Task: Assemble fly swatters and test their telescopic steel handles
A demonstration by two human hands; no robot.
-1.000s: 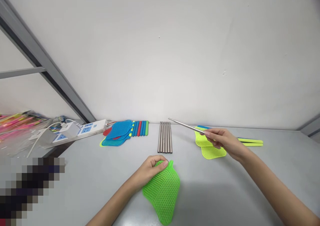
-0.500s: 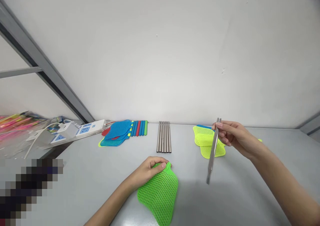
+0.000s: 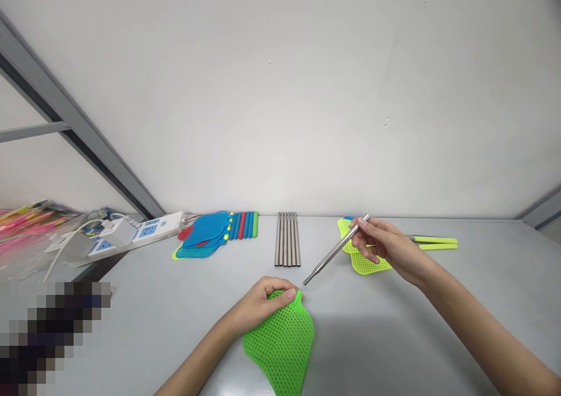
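A green perforated fly swatter head (image 3: 283,340) is gripped by my left hand (image 3: 258,305), thumb on top near its narrow neck, which points away from me. My right hand (image 3: 379,244) pinches a metal telescopic rod (image 3: 335,253) near its upper end. The rod slants down to the left, its thin tip just above and right of the green neck, apart from it. Behind my right hand lie yellow-green swatter heads (image 3: 370,263), partly covered by the hand, with yellow-green handles (image 3: 438,243) showing to its right.
Several metal rods (image 3: 287,241) lie side by side near the wall. Left of them are coloured handle grips (image 3: 242,225) and a pile of blue swatter heads (image 3: 208,232). A white power strip (image 3: 160,226) with plugs and a plastic bag (image 3: 26,238) sit at the far left.
My right hand has moved left and turned the rod from nearly upright to a slant, bringing its tip near the green neck. My left hand has barely shifted.
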